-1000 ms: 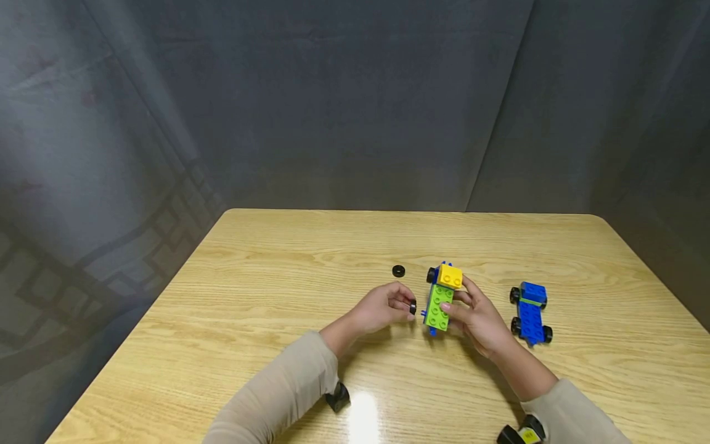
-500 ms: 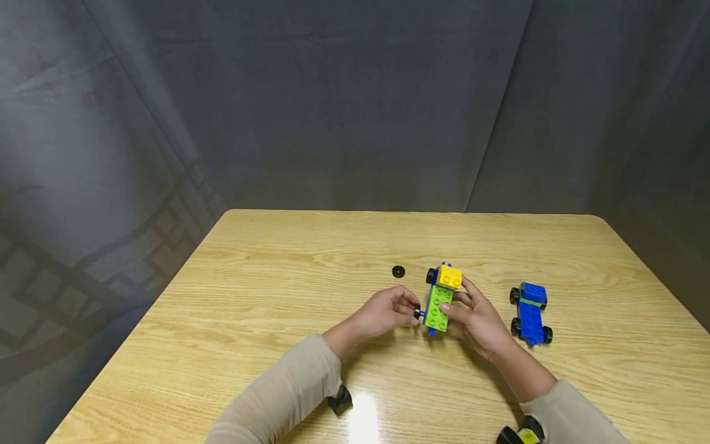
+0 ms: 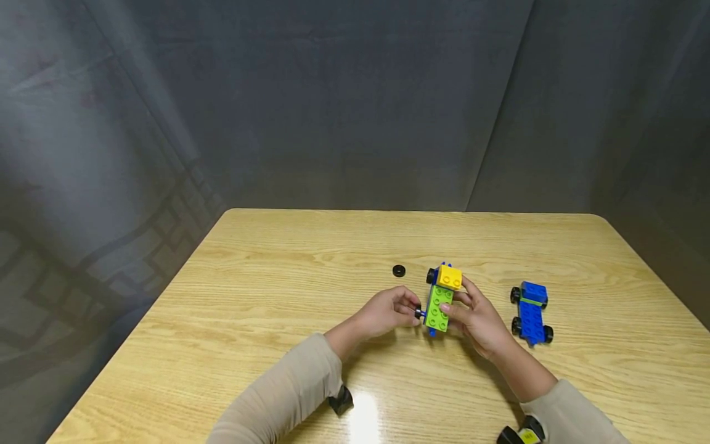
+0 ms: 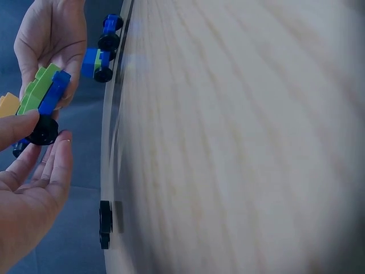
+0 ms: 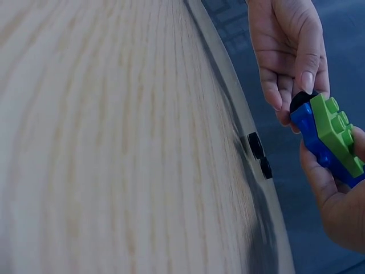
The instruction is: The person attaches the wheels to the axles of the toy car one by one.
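Ctr-right of the head frame, R hand (image 3: 482, 324) grips the toy car (image 3: 442, 296) along its right side, thumb on top of the green brick (image 3: 436, 316), fingers underneath. L hand (image 3: 385, 311), just left of it, pinches a black wheel (image 3: 418, 311) btwn thumb & fingertips, at the end of a short blue axle (image 3: 424, 314) on the car's lower left; can't tell how far on it sits. Car = blue base (image 5: 311, 128) under green brick, w/ yellow block (image 3: 450, 277) at its upper end & a front wheel (image 3: 430, 275) at its upper left. L wrist view: both hands + car at upper/mid left, off the tabletop (image 3: 288, 259). Loose black ring (image 3: 399, 271) lies flat on the wood nr frame ctr, up-left of the car, not touching. Blue car (image 3: 532, 311) stands right of R hand, well apart, w/ black wheels. Beige sleeves (image 3: 288, 388) come in from the bottom edge; black gadget w/ yellow label (image 3: 521, 435) by R cuff, bottom right. Dark grey curtain (image 3: 333, 105) fills the top half.
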Available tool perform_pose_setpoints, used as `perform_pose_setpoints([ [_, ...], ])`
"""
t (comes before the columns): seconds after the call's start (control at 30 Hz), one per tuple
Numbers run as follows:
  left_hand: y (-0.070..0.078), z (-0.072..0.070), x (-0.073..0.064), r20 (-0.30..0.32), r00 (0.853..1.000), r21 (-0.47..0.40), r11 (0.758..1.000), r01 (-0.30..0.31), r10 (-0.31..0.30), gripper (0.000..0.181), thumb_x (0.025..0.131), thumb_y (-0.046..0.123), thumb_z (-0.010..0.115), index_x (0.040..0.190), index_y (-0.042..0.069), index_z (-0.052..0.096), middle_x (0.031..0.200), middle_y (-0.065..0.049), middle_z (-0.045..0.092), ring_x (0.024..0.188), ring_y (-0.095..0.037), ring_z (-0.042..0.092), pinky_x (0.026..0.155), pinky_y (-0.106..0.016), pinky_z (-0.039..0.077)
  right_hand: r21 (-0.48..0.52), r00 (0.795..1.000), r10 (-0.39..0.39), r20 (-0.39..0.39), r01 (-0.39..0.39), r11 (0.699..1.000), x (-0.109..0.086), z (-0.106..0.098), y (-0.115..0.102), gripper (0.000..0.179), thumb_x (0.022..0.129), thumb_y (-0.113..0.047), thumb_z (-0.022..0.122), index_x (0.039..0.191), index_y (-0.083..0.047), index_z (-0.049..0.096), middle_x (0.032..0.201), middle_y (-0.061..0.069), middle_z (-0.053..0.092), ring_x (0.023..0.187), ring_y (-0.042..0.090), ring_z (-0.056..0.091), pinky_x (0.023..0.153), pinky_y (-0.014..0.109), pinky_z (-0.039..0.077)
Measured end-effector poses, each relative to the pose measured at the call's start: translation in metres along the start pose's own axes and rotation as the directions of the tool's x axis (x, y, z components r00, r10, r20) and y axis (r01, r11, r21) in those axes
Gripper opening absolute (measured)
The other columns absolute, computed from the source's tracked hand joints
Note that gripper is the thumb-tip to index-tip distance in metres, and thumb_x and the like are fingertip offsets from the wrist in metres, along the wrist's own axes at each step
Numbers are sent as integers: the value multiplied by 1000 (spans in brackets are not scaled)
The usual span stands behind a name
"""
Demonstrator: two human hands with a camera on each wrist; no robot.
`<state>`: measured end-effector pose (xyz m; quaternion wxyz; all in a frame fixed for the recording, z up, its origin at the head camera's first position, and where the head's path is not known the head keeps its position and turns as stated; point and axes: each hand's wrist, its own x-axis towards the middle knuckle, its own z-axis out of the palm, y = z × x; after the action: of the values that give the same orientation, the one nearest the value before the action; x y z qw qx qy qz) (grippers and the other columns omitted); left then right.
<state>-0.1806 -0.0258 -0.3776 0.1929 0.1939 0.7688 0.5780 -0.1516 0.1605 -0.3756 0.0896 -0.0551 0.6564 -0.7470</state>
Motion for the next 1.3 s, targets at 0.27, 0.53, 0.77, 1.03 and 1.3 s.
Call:
perform_pose_setpoints([
  [0.27, 23, -1, -13, 3, 1000, -2, 1000, 7, -7, 28, 73, -8, 62, 98, -5, 51, 86, -10, 56, 79, -18, 55, 70, -20, 45, -3, 1000, -6, 2, 6, 1000, 1, -1, 2, 73, 83, 2, 52, 138, -6, 5, 105, 13, 44, 85, 17, 57, 74, 40, 47],
  [0.53, 18, -1, -10, -4, 1000, 3, 1000, 2, -2, 28, 73, -6, 63, 99, -4, 52, 85, -8, 56, 79, -17, 55, 70, -20, 45, -14, 1000, 6, -1, -6, 1000, -1, 0, 0, 74, 84, 1, 51, 138, -6, 1, 110, 19, 40, 85, 16, 57, 74, 38, 47],
  [0.77, 0, 1, 0, -15, 1000, 20, 1000, -2, 2, 28, 73, -1, 65, 98, 1, 53, 84, -3, 56, 77, -12, 54, 68, -20, 46, -15, 1000, 15, 21, -15, 1000, -1, -1, 0, 66, 84, -3, 53, 133, 5, 10, 113, 20, 41, 86, 15, 57, 75, 35, 47],
  [1.03, -1, 0, 0, -10, 1000, 53, 999, -10, 11, 26, 74, 1, 64, 98, 3, 54, 84, -1, 56, 76, -10, 54, 68, -20, 46, -10, 998, 9, 60, -8, 1000, 0, -2, 3, 62, 80, 1, 55, 127, 10, 18, 104, 13, 49, 86, 19, 57, 75, 37, 47],
  [1.3, 0, -1, -1, -21, 1000, 63, 998, -14, 15, 25, 75, 3, 65, 97, 3, 54, 83, -1, 56, 76, -10, 53, 68, -20, 45, -2, 993, 52, 105, -52, 999, -1, -1, 2, 61, 79, 2, 56, 127, 10, 19, 108, 18, 48, 87, 20, 57, 75, 40, 46],
])
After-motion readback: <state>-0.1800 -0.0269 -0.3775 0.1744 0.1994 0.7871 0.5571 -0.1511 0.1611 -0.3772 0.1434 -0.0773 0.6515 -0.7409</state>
